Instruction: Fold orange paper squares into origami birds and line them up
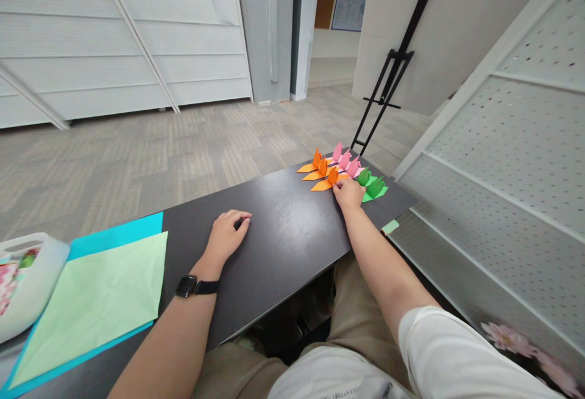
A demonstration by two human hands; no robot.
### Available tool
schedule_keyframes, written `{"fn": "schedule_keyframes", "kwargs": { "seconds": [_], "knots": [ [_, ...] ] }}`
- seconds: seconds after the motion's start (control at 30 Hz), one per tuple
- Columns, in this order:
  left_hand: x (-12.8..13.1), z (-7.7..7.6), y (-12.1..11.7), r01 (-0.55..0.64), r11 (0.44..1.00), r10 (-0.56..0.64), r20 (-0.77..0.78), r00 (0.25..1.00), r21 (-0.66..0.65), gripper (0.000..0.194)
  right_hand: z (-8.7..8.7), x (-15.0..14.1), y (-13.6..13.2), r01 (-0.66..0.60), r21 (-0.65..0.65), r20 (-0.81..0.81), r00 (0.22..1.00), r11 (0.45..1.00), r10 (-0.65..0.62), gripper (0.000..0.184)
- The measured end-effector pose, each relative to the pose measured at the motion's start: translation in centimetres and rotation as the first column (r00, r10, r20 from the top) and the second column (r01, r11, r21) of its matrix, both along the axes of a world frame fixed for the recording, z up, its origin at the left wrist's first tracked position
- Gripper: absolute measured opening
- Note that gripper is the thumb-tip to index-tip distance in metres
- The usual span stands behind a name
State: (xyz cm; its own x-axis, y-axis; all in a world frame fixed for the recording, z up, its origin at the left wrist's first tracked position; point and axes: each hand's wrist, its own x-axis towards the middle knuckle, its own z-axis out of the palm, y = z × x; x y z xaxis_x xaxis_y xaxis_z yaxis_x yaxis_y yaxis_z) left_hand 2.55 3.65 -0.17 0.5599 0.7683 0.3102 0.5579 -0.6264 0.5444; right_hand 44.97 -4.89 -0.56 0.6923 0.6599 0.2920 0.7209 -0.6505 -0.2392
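Note:
My right hand (348,194) reaches to the far right end of the dark table (283,234) and its fingers are closed in a pinch on the nearest orange folded paper figure (328,181). Two more orange figures (315,164), pink figures (345,160) and green figures (372,187) stand in a cluster around it. My left hand (226,234) rests on the table's middle, fingers loosely curled down, holding nothing I can see. A black watch (187,286) is on that wrist.
A light green paper sheet (98,301) lies on a cyan sheet (116,234) at the table's left. A white bag (25,283) sits at the far left edge. A black stand (388,82) and a perforated white panel (512,161) flank the right.

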Motion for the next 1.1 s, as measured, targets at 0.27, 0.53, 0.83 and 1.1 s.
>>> {"fn": "schedule_keyframes", "kwargs": {
  "seconds": [0.27, 0.53, 0.83, 1.1],
  "knots": [
    [0.1, 0.0, 0.0, 0.002, 1.000, -0.002, -0.001, 1.000, -0.002, 0.025, 0.1, -0.3, -0.1, -0.021, 0.005, 0.023, 1.000, 1.000, 0.021, 0.025],
    [0.0, 0.0, 0.0, 0.012, 1.000, -0.012, -0.009, 1.000, -0.006, 0.025, 0.3, -0.5, -0.3, -0.031, 0.008, 0.004, 1.000, 0.999, 0.031, 0.024],
    [0.1, 0.2, -0.3, 0.004, 1.000, -0.004, -0.004, 1.000, 0.005, 0.025, 0.6, -1.5, -4.0, -0.134, 0.054, -0.008, 0.991, 0.989, 0.135, 0.026],
    [0.1, 0.3, -0.5, 0.012, 1.000, -0.012, -0.003, 1.000, -0.008, 0.025, -0.2, -4.0, -3.7, -0.278, -0.037, 0.093, 0.955, 0.960, 0.280, 0.038]
  ]
}}
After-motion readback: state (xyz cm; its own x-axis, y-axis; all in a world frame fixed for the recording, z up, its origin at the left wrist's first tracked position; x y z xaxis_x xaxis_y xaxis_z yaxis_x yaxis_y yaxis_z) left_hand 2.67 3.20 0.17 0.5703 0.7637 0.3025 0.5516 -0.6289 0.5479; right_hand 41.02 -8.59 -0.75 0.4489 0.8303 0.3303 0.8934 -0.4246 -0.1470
